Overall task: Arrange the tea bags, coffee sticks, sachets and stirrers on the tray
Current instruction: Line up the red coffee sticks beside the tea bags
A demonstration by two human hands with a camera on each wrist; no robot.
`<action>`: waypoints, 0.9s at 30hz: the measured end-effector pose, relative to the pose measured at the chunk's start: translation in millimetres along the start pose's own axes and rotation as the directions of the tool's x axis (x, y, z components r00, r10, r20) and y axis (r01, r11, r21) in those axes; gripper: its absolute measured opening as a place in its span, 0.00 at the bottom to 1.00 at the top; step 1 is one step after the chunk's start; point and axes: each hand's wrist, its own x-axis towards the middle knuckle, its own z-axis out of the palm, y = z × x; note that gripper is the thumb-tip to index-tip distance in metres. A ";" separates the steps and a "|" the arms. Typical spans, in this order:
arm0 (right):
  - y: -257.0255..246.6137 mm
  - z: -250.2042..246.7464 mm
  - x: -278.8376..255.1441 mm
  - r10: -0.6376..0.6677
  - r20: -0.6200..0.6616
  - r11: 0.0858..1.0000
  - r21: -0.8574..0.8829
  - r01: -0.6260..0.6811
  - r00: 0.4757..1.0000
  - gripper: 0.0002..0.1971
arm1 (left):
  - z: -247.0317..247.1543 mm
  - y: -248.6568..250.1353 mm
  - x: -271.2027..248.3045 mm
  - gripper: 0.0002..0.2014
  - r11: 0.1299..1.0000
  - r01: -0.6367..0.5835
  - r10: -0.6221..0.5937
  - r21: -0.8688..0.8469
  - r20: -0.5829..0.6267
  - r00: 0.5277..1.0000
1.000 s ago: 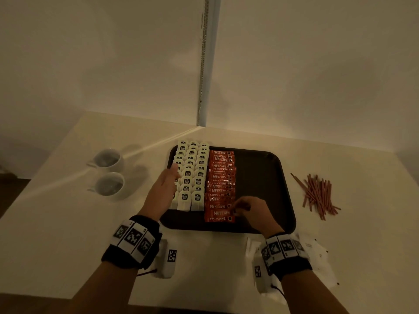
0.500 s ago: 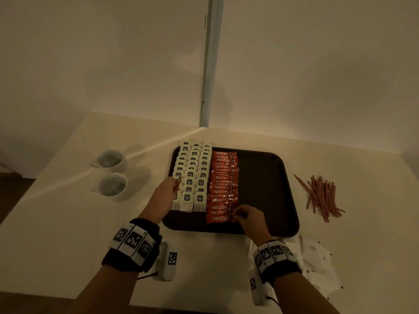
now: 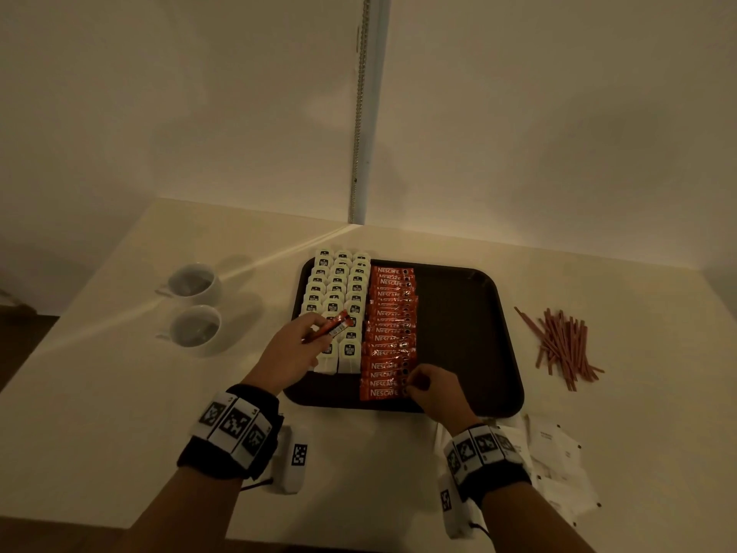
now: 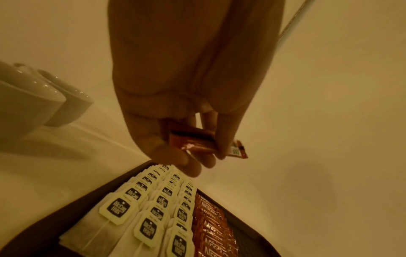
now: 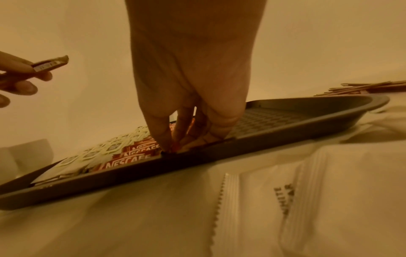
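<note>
A dark tray (image 3: pixel 470 337) holds three columns of white tea bags (image 3: pixel 339 289) on its left and a column of red coffee sticks (image 3: pixel 393 333) beside them. Above the tea bags my left hand (image 3: pixel 303 341) pinches a few red coffee sticks (image 3: pixel 335 328) (image 4: pixel 193 144). My right hand (image 3: pixel 430 387) has its fingertips (image 5: pixel 171 144) on the right end of the nearest coffee sticks (image 5: pixel 131 153) at the tray's front rim (image 5: pixel 197 165), pinching them. Red stirrers (image 3: pixel 562 345) lie on the table right of the tray. White sachets (image 3: pixel 558 464) (image 5: pixel 307 200) lie at the front right.
Two white cups (image 3: pixel 195 305) stand on the table left of the tray (image 4: pixel 26 104). The table sits in a wall corner with a white vertical strip (image 3: pixel 367 113). The right half of the tray bottom (image 5: pixel 274 118) is bare.
My left hand has lifted off the tea bags, and coffee sticks now show in its fingers. My right hand has slid toward the tray's front, staying at the coffee column's near end.
</note>
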 end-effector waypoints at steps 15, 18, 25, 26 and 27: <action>-106.7 -49.0 -19.7 -0.355 -0.023 0.719 0.633 0.288 0.935 0.06 | -1.3 30.1 -0.8 0.19 0.923 -0.349 0.338 -0.161 -0.091 0.937; -105.6 -53.9 -20.1 -0.393 0.044 0.697 0.666 0.266 0.918 0.08 | -4.6 33.8 -2.0 0.24 0.876 -0.429 0.403 -0.220 -0.155 0.902; -115.6 -57.3 -25.1 -0.427 0.018 0.704 0.634 0.320 0.904 0.14 | 1.7 45.5 -3.9 0.11 0.836 -0.237 0.167 -0.494 -0.181 0.969; -116.2 -58.1 -25.8 -0.427 0.008 0.719 0.609 0.334 0.904 0.15 | 1.9 46.6 -4.6 0.08 0.819 -0.212 0.135 -0.533 -0.180 0.974; -117.1 -59.0 -26.7 -0.427 0.010 0.726 0.601 0.336 0.904 0.16 | 2.3 47.5 -4.7 0.06 0.822 -0.212 0.129 -0.529 -0.190 0.973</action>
